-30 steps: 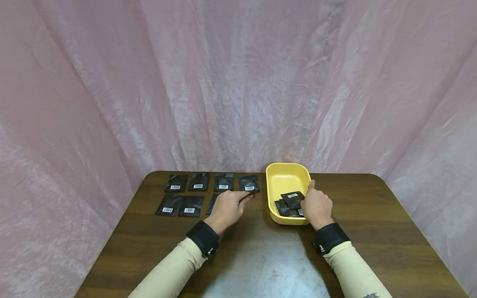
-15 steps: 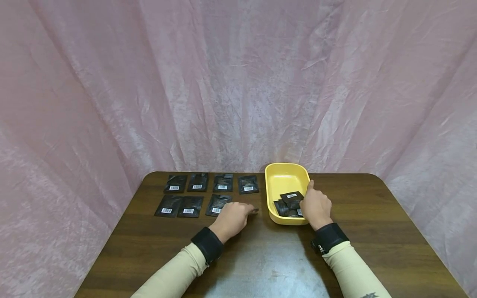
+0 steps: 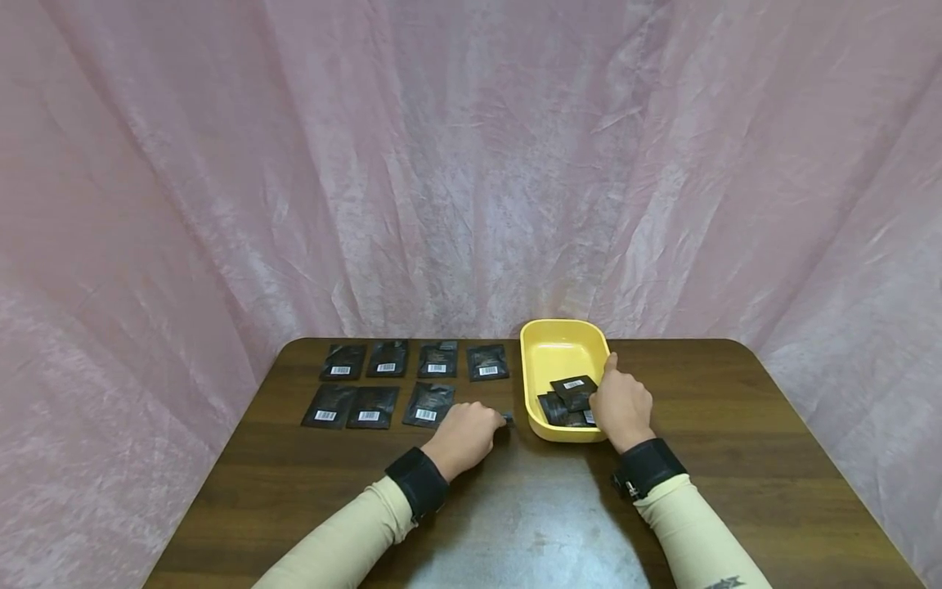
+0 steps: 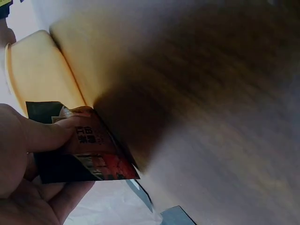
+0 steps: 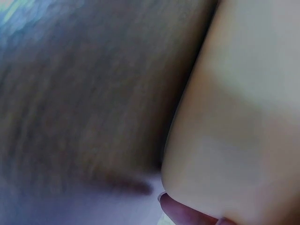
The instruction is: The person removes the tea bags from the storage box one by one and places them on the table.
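Observation:
My left hand [image 3: 464,438] pinches a tea sachet [image 4: 101,140] between thumb and fingers. The left wrist view shows its dark and red printed face tilted up, its lower edge close to the table; whether it touches I cannot tell. In the head view the hand hides most of it. My right hand [image 3: 621,409] grips the right side wall of a yellow plastic bin [image 3: 559,360], index finger along the rim. Several black sachets [image 3: 574,393] lie loosely piled in the bin's near end. The right wrist view shows the bin's pale outer wall [image 5: 234,117] with fingertips [image 5: 187,211] against it.
Left of the bin, black sachets with white barcode labels lie flat in two rows: a far row [image 3: 437,360] and a near row [image 3: 373,407]. The brown wooden table [image 3: 736,458] ends at a pink curtain [image 3: 471,164] behind.
My left hand has come down and nearer with the sachet, from the far row to the right end of the near row. The right hand stays on the bin.

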Available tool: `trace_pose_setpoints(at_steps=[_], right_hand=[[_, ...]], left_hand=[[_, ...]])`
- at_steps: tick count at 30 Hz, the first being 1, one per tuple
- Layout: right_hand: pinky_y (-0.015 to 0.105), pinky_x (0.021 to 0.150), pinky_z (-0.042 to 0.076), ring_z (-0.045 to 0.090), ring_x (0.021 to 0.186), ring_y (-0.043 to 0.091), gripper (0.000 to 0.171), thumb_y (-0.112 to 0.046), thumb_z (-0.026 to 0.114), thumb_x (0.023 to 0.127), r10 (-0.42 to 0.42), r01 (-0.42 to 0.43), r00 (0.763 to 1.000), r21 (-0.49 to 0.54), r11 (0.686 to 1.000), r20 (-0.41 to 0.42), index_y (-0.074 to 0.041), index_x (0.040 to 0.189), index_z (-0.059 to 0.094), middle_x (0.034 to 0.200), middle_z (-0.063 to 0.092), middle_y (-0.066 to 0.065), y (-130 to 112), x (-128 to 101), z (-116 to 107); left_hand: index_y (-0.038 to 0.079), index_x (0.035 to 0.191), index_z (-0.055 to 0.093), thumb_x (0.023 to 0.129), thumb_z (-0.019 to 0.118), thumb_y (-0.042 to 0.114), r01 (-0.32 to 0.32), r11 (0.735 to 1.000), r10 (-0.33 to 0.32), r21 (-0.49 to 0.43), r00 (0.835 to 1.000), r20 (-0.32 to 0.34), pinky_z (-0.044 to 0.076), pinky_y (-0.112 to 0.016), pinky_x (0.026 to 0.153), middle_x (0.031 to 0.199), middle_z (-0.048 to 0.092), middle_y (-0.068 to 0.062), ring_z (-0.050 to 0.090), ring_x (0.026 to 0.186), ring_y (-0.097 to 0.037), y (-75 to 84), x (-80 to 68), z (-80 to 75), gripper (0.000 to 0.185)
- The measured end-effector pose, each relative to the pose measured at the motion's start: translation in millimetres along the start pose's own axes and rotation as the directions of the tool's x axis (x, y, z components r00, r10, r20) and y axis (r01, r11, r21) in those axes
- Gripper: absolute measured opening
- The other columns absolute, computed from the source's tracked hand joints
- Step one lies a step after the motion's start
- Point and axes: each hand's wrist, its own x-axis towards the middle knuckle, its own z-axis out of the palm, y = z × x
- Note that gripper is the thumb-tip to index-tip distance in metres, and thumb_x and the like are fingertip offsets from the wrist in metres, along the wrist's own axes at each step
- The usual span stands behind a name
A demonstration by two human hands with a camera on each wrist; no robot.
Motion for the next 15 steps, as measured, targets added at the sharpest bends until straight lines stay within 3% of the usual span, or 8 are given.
trace_pose_setpoints(at_steps=[5, 12, 15], right_hand=[[0.053, 0.06, 0.054, 0.07, 0.072, 0.041, 0.088, -0.019, 0.072, 0.094, -0.002, 0.002, 1.0, -0.004, 1.0, 0.0, 0.009, 0.164, 0.027, 0.094, 0.074, 0.03, -0.5, -0.6, -0.2], [0.053, 0.06, 0.054, 0.07, 0.072, 0.042, 0.087, -0.018, 0.07, 0.093, -0.01, 0.01, 1.0, -0.006, 1.0, -0.011, 0.009, 0.164, 0.027, 0.093, 0.074, 0.031, 0.0, -0.6, -0.2], [0.053, 0.06, 0.054, 0.07, 0.073, 0.043, 0.088, -0.018, 0.071, 0.093, -0.01, 0.01, 1.0, -0.004, 1.0, -0.015, 0.009, 0.164, 0.027, 0.093, 0.074, 0.031, 0.6, -0.7, 0.2]], left_hand=[[0.016, 0.102, 0.086, 0.09, 0.073, 0.001, -0.004, 1.0, 0.004, -0.014, 0.999, 0.037, 0.06, -0.033, 0.066, 0.091, 0.083, 0.001, 0.077, 0.078, -0.017, -1.9, -1.6, 1.0, 0.023], [0.016, 0.091, 0.083, 0.089, 0.075, 0.0, 0.009, 1.0, -0.009, -0.015, 0.999, 0.035, 0.06, -0.033, 0.066, 0.088, 0.082, 0.001, 0.078, 0.08, -0.018, -8.2, 1.7, 8.2, 0.019], [0.015, 0.095, 0.084, 0.091, 0.073, 0.0, 0.017, 1.0, -0.016, -0.019, 0.999, 0.05, 0.061, -0.033, 0.066, 0.091, 0.082, -0.001, 0.078, 0.082, -0.019, -9.9, 3.9, 9.0, 0.019]])
